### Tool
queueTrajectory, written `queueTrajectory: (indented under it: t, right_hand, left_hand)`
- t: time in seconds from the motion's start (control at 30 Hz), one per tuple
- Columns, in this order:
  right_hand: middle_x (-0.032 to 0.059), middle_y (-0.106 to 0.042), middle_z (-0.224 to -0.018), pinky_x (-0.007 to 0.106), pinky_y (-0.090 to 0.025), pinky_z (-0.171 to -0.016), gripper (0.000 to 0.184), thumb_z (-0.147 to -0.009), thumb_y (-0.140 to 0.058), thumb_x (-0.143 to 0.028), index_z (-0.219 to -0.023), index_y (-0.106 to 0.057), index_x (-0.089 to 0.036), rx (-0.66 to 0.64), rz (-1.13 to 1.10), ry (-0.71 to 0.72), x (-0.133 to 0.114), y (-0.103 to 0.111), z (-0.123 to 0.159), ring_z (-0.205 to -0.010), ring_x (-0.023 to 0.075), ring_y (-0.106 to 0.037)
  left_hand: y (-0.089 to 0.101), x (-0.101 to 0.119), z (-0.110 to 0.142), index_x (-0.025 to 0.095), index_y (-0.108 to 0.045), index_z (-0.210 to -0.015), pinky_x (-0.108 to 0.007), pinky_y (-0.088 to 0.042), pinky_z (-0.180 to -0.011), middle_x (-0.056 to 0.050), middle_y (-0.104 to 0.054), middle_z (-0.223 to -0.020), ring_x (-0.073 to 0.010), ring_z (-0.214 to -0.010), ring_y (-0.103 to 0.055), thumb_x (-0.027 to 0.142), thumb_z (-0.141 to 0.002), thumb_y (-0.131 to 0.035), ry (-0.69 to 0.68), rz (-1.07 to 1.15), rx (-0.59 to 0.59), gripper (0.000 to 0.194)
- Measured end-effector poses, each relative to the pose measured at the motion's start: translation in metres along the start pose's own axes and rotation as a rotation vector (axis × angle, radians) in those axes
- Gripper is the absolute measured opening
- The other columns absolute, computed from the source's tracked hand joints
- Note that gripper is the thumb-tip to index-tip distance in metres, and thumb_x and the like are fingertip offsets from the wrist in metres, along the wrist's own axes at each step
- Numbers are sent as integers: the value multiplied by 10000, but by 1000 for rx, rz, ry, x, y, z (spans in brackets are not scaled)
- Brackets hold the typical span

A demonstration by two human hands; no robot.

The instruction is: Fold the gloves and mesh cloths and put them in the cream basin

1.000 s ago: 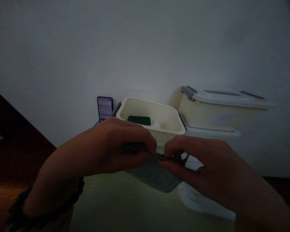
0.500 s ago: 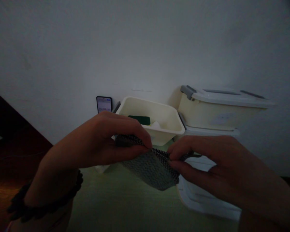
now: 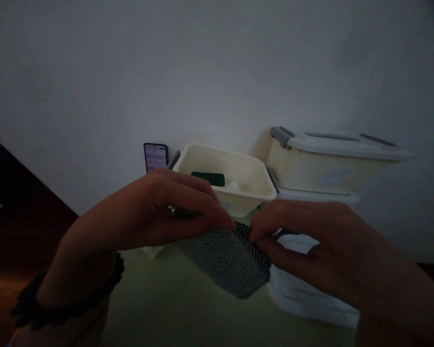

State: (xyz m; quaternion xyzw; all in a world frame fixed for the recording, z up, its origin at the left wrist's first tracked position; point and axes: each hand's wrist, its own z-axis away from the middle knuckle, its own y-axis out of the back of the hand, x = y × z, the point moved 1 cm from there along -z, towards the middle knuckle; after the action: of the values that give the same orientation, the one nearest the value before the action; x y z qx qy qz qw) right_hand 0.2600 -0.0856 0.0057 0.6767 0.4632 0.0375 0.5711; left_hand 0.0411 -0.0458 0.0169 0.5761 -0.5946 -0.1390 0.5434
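Between my two hands hangs a grey-blue cloth with a wavy knit-like texture and a black-and-white mesh strip on its right side. My left hand pinches its top edge between thumb and fingers. Close by, my right hand is closed on the dark mesh edge, its thumb and fingertips together. The lower corner of the cloth hangs free over the pale green surface. Part of the cloth's upper left is hidden behind my left fingers.
Beyond my hands, a cream bin holds a green scouring sponge and a small white thing. A phone leans at the wall. Lidded boxes are stacked on the right; a white lid lies in front on the green tabletop.
My right hand has shifted slightly right, leaving a gap between my hands. More of the cloth and its dark mesh strip shows now. My left hand has moved a little, still gripping the cloth.
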Motion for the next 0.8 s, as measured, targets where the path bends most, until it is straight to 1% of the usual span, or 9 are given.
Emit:
queueTrajectory:
  t: [0.1,0.2,0.23,0.3,0.37,0.43,0.5,0.67,0.8]
  right_hand:
    - [-107,-661,-784,153,-432,-659,171,-787,-614,-112,-851,-636,-268,7,11,6,0,0,0,-691,41,-591]
    - [-88,-655,-792,184,-440,-666,91,-811,-624,-228,-881,-640,-284,7,39,-25,0,-1,2,-714,66,-594]
    - [-81,-653,-799,194,-441,-663,78,-803,-641,-275,-881,-639,-284,6,49,-33,0,-2,3,-725,76,-594]
    - [-70,-646,-818,210,-439,-652,115,-765,-684,-328,-852,-631,-274,-4,66,-44,1,-5,4,-737,91,-591]
    - [-62,-633,-831,217,-432,-641,108,-744,-701,-286,-796,-613,-251,-20,75,-47,2,-7,3,-728,94,-582]
    - [-60,-625,-826,217,-423,-634,83,-753,-667,-200,-755,-591,-232,-29,78,-41,1,-7,3,-708,86,-572]
    - [-66,-622,-799,211,-416,-625,81,-762,-621,-152,-756,-590,-226,-23,89,-41,1,-7,2,-685,77,-566]
    - [-86,-621,-712,202,-390,-568,93,-756,-590,-153,-784,-616,-238,-35,146,-108,-2,-6,3,-599,67,-543]
    - [-92,-614,-670,193,-381,-532,102,-739,-576,-140,-763,-609,-234,-69,126,-138,-3,-5,3,-562,65,-528]
  left_hand:
    - [0,-2,0,223,-717,-966,-162,-479,-580,-45,-720,-871,-105,-689,-648,137,-837,-573,24,-32,16,212]
    - [0,-2,1,216,-711,-980,-160,-472,-566,-52,-718,-882,-107,-691,-645,158,-845,-565,39,-55,21,207]
    - [0,-3,2,213,-710,-980,-159,-471,-567,-55,-717,-887,-108,-693,-644,164,-849,-562,43,-61,24,204]
    - [0,-3,3,209,-711,-975,-160,-475,-579,-58,-717,-890,-109,-698,-644,170,-852,-561,43,-67,31,198]
    - [0,-3,3,207,-711,-971,-164,-479,-596,-58,-718,-886,-111,-704,-645,170,-850,-567,35,-71,39,192]
    - [0,-4,3,204,-709,-973,-168,-481,-603,-57,-718,-884,-114,-713,-648,170,-847,-573,29,-77,44,188]
    - [-1,-5,3,202,-707,-974,-168,-483,-609,-52,-717,-885,-115,-724,-650,172,-847,-575,28,-85,43,185]
    - [-1,-3,1,194,-708,-969,-160,-491,-651,-38,-720,-905,-106,-753,-655,168,-853,-570,48,-89,16,182]
    - [0,-1,-1,183,-711,-960,-159,-497,-659,-41,-725,-895,-106,-755,-660,165,-851,-571,49,-80,10,178]
